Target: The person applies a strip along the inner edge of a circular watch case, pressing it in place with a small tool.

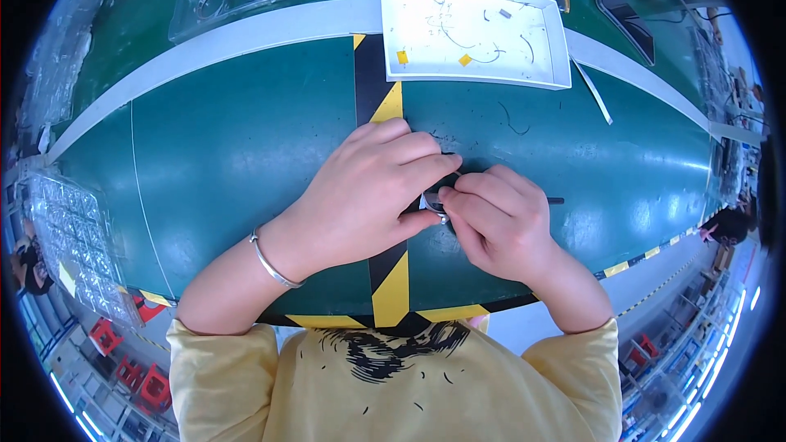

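Close together over the green mat, my two hands meet around a small round watch case (435, 205) with a silvery edge. My left hand (368, 184) is closed on the case, its thumb and fingers at the rim. Pressed against the case's right side, my right hand (508, 221) is closed too. A thin dark stick-like tool (556, 200) runs through its grip, and one end juts out to the right. The tool's other end and most of the watch case are hidden by my fingers.
Beyond my hands stands a white open box (475, 74) with dark thread-like scraps and yellow bits inside. Behind it lies a clear tray (237, 12) of round watch cases. A phone-like dark slab (625, 20) and a thin pale strip (593, 94) lie right. Stacked clear trays (78, 237) stand left.
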{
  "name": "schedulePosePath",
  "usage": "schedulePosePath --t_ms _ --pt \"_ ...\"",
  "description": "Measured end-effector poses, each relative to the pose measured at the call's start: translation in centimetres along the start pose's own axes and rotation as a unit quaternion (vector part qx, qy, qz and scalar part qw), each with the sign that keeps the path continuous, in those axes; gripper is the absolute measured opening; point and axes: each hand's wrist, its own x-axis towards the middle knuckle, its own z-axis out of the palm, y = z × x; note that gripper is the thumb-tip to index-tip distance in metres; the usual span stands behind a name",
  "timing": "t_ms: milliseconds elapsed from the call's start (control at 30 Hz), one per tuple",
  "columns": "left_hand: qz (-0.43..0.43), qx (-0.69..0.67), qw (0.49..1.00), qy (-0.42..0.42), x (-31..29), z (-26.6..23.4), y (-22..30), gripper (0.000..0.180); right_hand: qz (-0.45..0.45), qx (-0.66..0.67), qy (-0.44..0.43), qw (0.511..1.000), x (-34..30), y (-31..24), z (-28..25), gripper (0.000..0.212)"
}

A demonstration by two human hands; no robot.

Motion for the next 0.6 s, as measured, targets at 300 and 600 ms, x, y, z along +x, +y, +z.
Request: schedulePosePath --t_ms 300,600 --pt "-0.010 -0.003 1.000 0.013 0.1 0.4 0.1 0.055 0.022 0.015 0.014 1.000 -0.1 -0.1 0.1 0.018" --pt "-0.014 -0.007 1.000 0.017 0.3 0.4 0.2 0.053 0.041 0.049 0.006 0.998 0.0 0.1 -0.3 0.017"
